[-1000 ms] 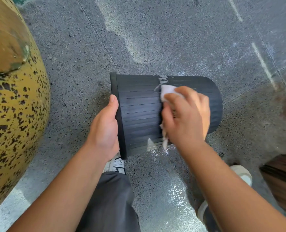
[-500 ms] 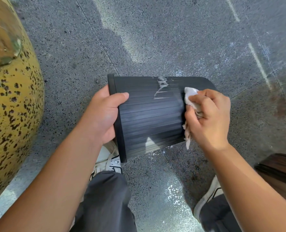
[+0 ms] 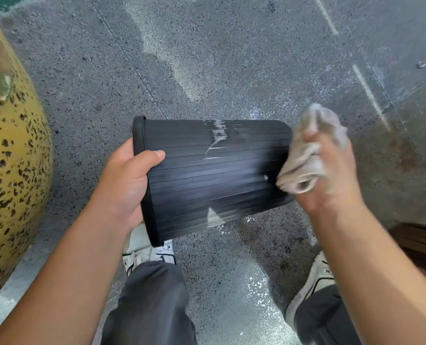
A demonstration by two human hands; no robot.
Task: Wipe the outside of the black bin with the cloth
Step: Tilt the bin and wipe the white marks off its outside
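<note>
Single head-worn wide-angle view, looking steeply down from close above at both forearms, the black bin (image 3: 214, 175) and the speckled floor (image 3: 231, 58) beneath.

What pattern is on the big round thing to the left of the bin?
The round object is mustard yellow with dark brown speckles, seen in the head view.

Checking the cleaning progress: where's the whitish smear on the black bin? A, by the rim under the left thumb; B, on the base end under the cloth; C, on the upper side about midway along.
C: the whitish smear streaks the black bin midway, between the left hand and the cloth.
</note>
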